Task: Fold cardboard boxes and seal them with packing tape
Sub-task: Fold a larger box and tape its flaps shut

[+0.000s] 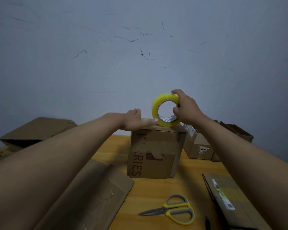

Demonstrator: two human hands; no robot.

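R grip [186, 107] curled round yellow tape roll [165, 109], roll upright on box top, frame centre | L grip [136, 121] flat, fingers straight, pressing top of cardboard box [154, 153] on desk [156, 191] | scissors [172, 209] lower centre-right | flat cardboard [93, 195] lower left.

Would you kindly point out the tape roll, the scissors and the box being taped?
tape roll [155, 104]: head view, on its yellow left rim.
scissors [177, 208]: head view, on the handles near the pivot.
box being taped [154, 153]: head view, on its front face.
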